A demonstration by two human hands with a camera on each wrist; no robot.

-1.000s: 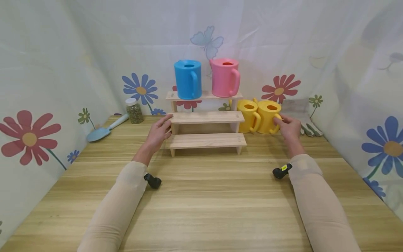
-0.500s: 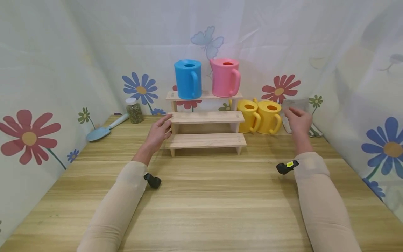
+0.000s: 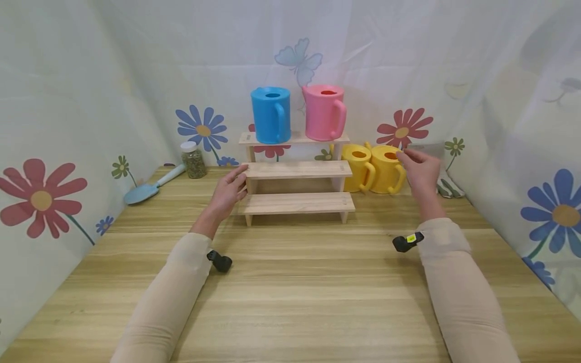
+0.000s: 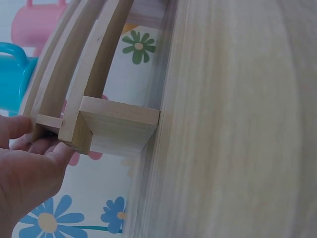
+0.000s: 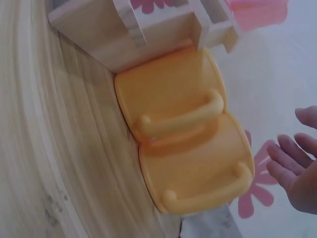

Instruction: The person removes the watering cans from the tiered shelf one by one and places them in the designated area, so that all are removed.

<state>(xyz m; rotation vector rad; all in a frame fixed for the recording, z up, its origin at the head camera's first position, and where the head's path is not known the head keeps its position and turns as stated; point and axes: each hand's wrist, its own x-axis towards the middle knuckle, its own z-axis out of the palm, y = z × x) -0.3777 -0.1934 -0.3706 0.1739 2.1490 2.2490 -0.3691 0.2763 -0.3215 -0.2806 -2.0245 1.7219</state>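
A three-tier wooden shelf (image 3: 297,202) stands at the back middle of the table. My left hand (image 3: 227,194) holds the left end of its middle tier, thumb and fingers about the board in the left wrist view. On the top tier stand a blue watering can (image 3: 271,116) and, to its right, a pink watering can (image 3: 323,113). Two yellow watering cans sit side by side right of the shelf: the inner one (image 3: 356,169) beside it, the outer one (image 3: 383,171) farther right. My right hand (image 3: 422,171) hovers by the outer can, fingers loosely bent, apart from it in the right wrist view (image 5: 297,168).
At the back left lie a light blue garden trowel (image 3: 142,192) and a white-lidded jar (image 3: 194,162) of greenish bits. Behind my right hand are gardening gloves (image 3: 449,187), partly hidden. Flowered cloth walls bound the wooden table (image 3: 308,292).
My right hand has let go of the outer yellow can's handle, moved away to the right, then come partly back left towards it. The left hand has stayed on the shelf.
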